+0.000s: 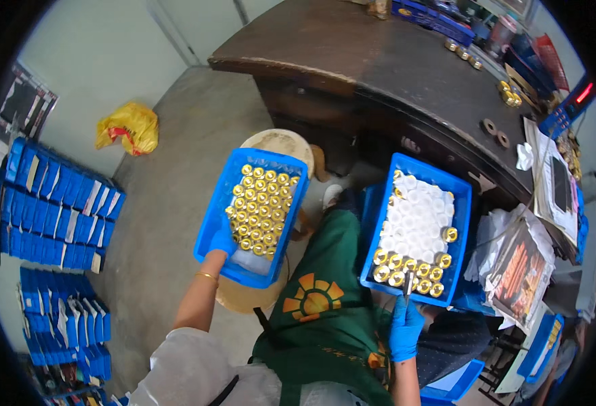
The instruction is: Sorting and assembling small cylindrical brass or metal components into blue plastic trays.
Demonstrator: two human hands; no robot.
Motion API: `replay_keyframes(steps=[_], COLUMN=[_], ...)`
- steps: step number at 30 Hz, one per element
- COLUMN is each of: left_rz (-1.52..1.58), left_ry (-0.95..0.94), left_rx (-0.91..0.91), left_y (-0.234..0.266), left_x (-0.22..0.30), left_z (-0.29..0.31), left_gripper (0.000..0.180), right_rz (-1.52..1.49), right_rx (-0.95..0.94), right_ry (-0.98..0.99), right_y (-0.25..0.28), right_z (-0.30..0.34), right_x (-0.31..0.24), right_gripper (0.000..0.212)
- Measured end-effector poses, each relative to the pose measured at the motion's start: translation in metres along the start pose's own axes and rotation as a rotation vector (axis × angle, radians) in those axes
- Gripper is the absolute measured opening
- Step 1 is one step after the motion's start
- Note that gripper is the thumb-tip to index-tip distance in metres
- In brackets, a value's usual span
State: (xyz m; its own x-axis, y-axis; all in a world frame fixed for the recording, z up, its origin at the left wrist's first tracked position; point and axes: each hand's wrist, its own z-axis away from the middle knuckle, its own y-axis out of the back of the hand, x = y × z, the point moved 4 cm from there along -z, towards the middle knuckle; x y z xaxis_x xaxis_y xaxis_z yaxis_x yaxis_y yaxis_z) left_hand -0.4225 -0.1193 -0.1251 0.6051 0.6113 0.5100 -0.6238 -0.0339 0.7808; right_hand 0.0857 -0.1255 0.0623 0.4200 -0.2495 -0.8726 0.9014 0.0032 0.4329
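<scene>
left hand [223,241] reaches among gold caps [263,210] in left bin [210,223], grip unclear; right hand [404,326] pinches tool [408,284] at right bin [462,230].

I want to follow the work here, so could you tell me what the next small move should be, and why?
Probably the left hand lifts one gold cap from the full left bin: it already rests on that corner, while the right hand holds a small tool at the right bin.

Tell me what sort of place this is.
Probably a small packing or assembly workshop. Two blue plastic trays hold rows of gold-coloured round caps, stacks of flat blue boxes lie on the concrete floor, and a dark wooden desk is cluttered with parts.
</scene>
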Motion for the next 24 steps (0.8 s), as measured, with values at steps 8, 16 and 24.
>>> replay_keyframes(steps=[8, 16, 24], left_rz=[-0.030, -0.210, 0.514], left_ry=[-0.958, -1.109, -0.871], left_rx=[-0.038, -0.357, -0.470], left_y=[-0.041, -0.250, -0.196], left_x=[0.339, 0.477, 0.467], left_z=[0.102, 0.193, 0.185], left_gripper=[0.051, 0.040, 0.050], right_rz=[0.056, -0.016, -0.138], right_rx=[0.055, 0.153, 0.203], right_ry=[0.129, 0.089, -0.041], right_y=[-0.001, 0.031, 0.052], right_z=[-0.003, 0.013, 0.007], right_x=[-0.022, -0.005, 0.009], right_gripper=[0.019, 0.025, 0.028])
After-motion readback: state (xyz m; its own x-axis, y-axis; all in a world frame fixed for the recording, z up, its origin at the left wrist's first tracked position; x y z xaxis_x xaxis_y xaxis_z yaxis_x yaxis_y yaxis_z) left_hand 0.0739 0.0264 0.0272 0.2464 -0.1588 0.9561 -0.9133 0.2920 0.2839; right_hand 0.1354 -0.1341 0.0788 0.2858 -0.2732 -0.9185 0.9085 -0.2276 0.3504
